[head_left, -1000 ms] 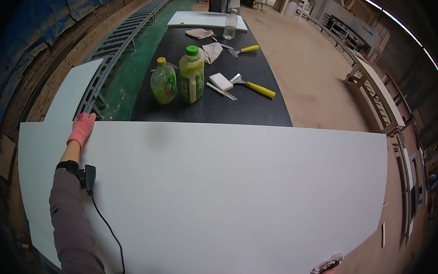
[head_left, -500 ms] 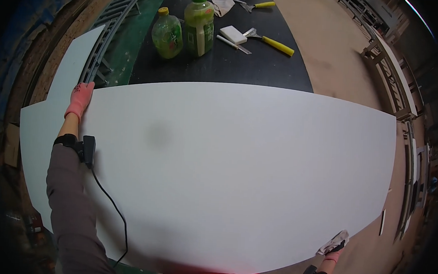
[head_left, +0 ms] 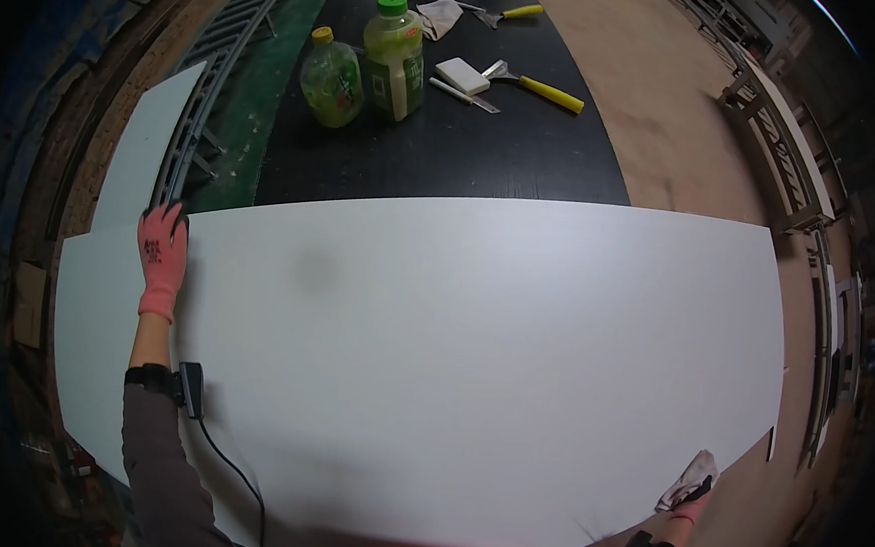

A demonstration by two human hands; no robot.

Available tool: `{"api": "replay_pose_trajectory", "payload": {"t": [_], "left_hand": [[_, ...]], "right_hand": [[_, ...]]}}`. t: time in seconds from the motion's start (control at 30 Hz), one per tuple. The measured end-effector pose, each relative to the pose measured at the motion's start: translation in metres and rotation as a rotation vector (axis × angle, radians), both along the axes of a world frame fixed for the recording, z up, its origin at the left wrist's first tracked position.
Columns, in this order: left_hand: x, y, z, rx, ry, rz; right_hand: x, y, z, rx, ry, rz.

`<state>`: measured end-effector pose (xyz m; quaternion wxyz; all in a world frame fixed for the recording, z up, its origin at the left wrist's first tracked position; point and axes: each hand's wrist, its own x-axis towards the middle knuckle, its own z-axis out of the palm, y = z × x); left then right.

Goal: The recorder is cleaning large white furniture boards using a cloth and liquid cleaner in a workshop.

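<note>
A large white panel [head_left: 474,336] spreads out in front of me. My left hand [head_left: 163,257], in a pink glove with dark fingertips, lies palm down at the panel's far left edge. Its fingers are stretched out and slightly apart, the tips reaching the edge. At the near right edge my right hand [head_left: 689,505], also gloved, is closed on a crumpled greyish-white cloth [head_left: 687,479], which lies against the panel's rim. The right palm is hidden. A black device with a cable [head_left: 191,389] is strapped to my left wrist.
Beyond the panel, a black tabletop [head_left: 444,164] holds two bottles of green liquid [head_left: 394,65], a white block [head_left: 463,75], a knife [head_left: 465,95], yellow-handled scrapers [head_left: 549,94] and rags [head_left: 439,18]. A metal rack [head_left: 191,128] stands left, a wooden frame [head_left: 780,154] right.
The panel has come nearer to me, away from the bottles. My left hand has come nearer with its edge and its fingers now look flatter. My right hand and cloth have shifted slightly right.
</note>
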<state>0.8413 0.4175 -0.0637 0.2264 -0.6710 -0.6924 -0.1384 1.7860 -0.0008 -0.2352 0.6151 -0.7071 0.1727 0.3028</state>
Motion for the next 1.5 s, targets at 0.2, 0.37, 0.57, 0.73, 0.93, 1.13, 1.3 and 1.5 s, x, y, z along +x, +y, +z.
{"api": "replay_pose_trajectory", "payload": {"t": [0.2,0.37,0.57,0.73,0.93,1.13,1.3,1.5], "left_hand": [[-0.077,-0.141,-0.06,-0.125,0.001,0.378],[-0.134,-0.33,-0.067,-0.157,0.064,0.885],[-0.17,-0.421,-0.089,-0.53,-0.412,1.149],[-0.181,-0.345,-0.089,-0.283,-0.239,0.912],[-0.166,-0.266,-0.081,0.109,-0.026,0.606],[-0.097,-0.131,-0.04,0.171,-0.109,0.199],[0.047,-0.046,-0.018,-0.055,-0.558,-0.191],[0.228,-0.033,-0.006,-0.239,-0.529,-0.72]], "right_hand": [[0.011,-0.022,0.037,0.063,-0.046,0.239],[-0.047,0.009,0.069,-0.001,-0.228,0.173],[-0.057,0.02,0.06,0.339,-0.109,0.084],[-0.062,0.02,0.067,0.57,-0.1,0.166],[-0.114,0.024,0.133,0.681,-0.294,0.097],[-0.22,0.043,0.159,0.06,-0.611,0.375],[-0.417,0.112,0.171,-0.129,-1.213,1.783],[-0.426,0.168,0.15,-0.102,-1.243,1.917]]}}
